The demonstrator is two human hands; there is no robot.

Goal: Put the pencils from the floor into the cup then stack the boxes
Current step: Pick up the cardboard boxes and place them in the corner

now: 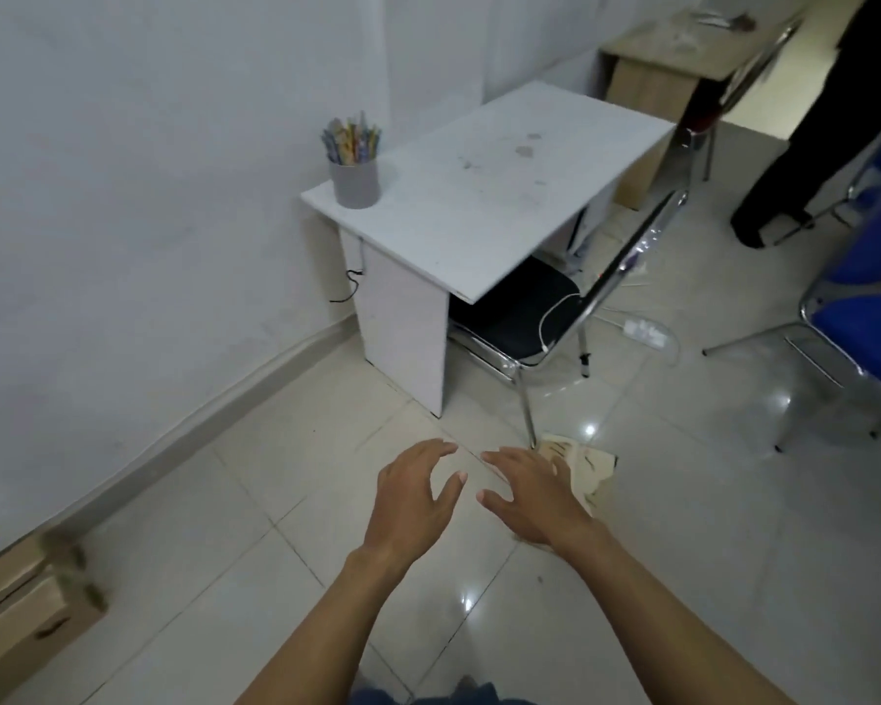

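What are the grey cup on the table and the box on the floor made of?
The cup looks like matte grey plastic or painted metal: smooth, no shine, so I can't tell which. The box beside the right hand looks like plain brown cardboard, dull and thin-edged. The table seems white laminated board, slightly scuffed.

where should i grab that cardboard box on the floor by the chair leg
Take the box by its two opposite side edges, one hand on each, coming from above. It looks flat and low on the tiles, so there is little wall to pinch. The right hand already hovers over its near left part; the left hand is open beside it. Its hidden part cannot be judged.
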